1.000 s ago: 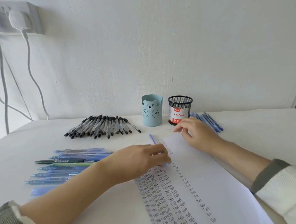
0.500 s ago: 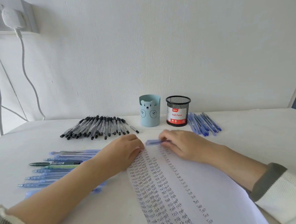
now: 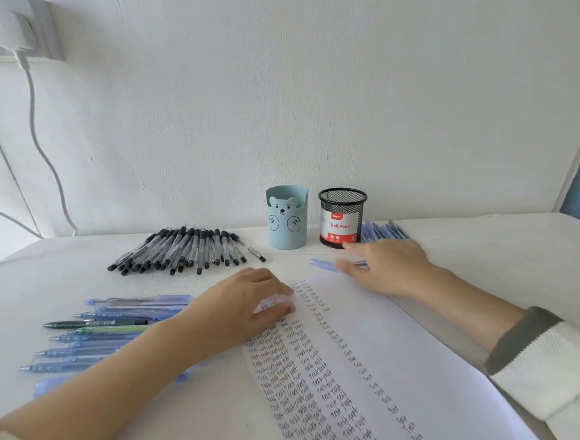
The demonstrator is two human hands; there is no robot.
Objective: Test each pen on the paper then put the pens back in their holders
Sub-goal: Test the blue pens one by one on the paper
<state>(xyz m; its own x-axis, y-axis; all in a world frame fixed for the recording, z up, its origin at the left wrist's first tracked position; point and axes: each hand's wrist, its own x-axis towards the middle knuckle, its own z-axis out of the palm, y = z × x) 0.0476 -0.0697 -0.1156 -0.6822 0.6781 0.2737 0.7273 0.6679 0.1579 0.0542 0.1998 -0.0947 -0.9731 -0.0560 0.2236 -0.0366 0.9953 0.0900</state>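
- A person's two hands work at a white table (image 3: 507,252), with one sheet of paper (image 3: 419,365) lying between them, filled with columns of the handwritten word "Test".
- One blue pen (image 3: 324,263) lies at the sheet's far edge, in front of the cups. Its long axis runs left to right, nearly level, and one end juts free to the left while the other is hidden under the right hand. Blur hides which end is the tip.
- The right hand (image 3: 391,267) lies over that pen with the thumb on it and the forefinger stretched toward the mesh cup. Whether it actually pinches the pen cannot be told.
- The left hand (image 3: 249,301) rests loosely curled on the sheet's top left corner and grasps nothing.
- Two holders stand side by side by the wall: a blue bear cup (image 3: 288,220) and a black mesh cup (image 3: 342,218) labelled "Ball Pens".
- A fan of black pens (image 3: 181,249) lies left of the bear cup, too tightly packed to count.
- At least eight pens (image 3: 94,336) lie in a row at the left, all lengthwise left to right: blue ones, one dark green, one light green.
- Several more blue pens (image 3: 382,230) lie right of the mesh cup, partly hidden.
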